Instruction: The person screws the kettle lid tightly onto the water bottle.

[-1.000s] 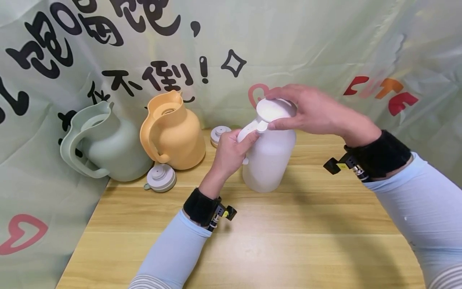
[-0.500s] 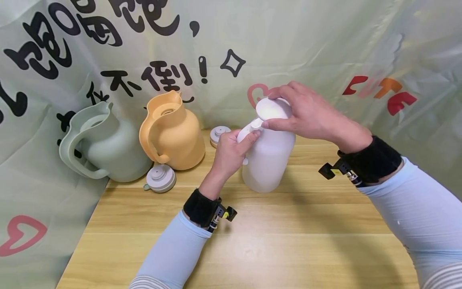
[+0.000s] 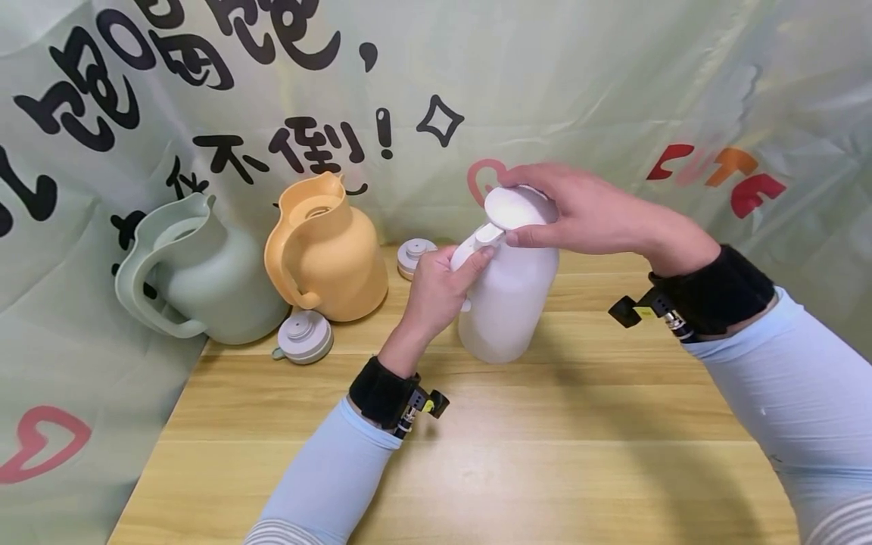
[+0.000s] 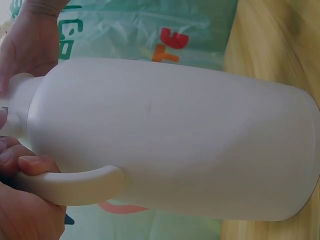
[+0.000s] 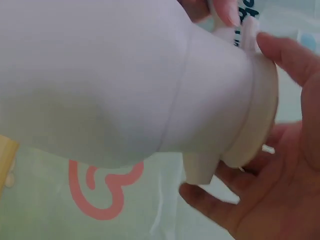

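A white thermos jug stands on the wooden table, its round white lid on top. My left hand grips the jug's handle, fingers curled round it in the left wrist view, thumb near the lid's tab. Across the lid's rim spreads my right hand, holding it between thumb and fingers. The right wrist view shows the spout under the lid, close to a fingertip of that hand. Part of the lid's far edge is hidden by the right fingers.
Left of the jug stand an orange jug and a pale green jug, both without lids. A grey stopper lies before them, and another stopper sits behind my left hand. A printed cloth hangs behind the table.
Over the last second my right hand has shifted left across the lid and then back right. The lid's tab has moved slightly. The left hand stays on the handle.
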Tool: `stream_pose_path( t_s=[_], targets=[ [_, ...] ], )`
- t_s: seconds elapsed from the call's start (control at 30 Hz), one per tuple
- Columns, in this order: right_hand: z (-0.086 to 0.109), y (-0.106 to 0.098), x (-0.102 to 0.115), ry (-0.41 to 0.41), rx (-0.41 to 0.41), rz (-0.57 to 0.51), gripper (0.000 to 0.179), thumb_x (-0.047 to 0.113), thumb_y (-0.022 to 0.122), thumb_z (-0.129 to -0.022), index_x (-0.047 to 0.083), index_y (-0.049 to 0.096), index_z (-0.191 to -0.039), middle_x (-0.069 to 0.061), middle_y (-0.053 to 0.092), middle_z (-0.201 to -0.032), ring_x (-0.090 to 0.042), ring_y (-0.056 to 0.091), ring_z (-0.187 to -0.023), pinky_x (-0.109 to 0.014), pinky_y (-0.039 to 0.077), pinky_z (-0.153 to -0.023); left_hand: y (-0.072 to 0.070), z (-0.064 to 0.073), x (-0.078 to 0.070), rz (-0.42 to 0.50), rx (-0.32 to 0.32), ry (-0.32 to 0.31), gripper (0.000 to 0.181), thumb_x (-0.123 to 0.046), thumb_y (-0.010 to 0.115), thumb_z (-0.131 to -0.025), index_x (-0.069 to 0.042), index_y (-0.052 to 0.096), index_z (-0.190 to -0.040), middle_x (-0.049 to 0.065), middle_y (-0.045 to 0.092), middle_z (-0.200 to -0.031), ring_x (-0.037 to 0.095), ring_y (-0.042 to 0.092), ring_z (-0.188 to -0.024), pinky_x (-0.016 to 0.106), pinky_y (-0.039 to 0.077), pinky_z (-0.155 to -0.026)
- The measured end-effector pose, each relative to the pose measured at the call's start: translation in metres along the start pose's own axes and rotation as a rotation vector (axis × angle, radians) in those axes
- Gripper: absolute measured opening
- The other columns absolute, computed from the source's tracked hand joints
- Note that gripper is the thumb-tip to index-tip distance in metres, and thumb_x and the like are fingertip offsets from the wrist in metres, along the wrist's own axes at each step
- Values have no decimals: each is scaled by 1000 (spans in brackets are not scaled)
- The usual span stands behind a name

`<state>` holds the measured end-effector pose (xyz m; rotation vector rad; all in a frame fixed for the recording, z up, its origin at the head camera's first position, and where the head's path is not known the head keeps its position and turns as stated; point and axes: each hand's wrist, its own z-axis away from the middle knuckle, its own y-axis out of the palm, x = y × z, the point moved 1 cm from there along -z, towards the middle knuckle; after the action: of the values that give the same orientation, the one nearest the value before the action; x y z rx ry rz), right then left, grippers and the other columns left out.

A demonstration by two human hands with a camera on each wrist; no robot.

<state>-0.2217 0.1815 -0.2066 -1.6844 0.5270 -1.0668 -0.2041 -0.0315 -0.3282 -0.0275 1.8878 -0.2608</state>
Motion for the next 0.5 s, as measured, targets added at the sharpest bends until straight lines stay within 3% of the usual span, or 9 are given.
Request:
stream_pose_path(
  t_s=[0.17,0.33,0.5],
  targets=[
    [2,1,-6,-18,-1,-13,71,44,75,-94,23,45,-154,-8,57,-146,-28,58,-123,-49,49,-100,2,1,0,-13,-8,-5,42,-37,72,-97,-6,64,-70,-4,44,-57,14,51,-64,28,38,-54],
    [2,5,-7,-32,-59,-21,71,44,76,-93,22,46,-154,-8,60,-140,-27,59,-119,-48,51,-96,2,2,-2,-54,-35,-7,44,-40,72,-97,-10,59,-67,-4,41,-56,15,49,-61,28,36,-53],
    [3,7,-5,13,-79,-34,77,48,77,-91,18,44,-154,-9,61,-136,-28,60,-118,-48,50,-96,4,4,-4,-72,-49,-21,44,-41,72,-96,-10,59,-68,-5,39,-56,15,51,-64,27,38,-55]
  ],
)
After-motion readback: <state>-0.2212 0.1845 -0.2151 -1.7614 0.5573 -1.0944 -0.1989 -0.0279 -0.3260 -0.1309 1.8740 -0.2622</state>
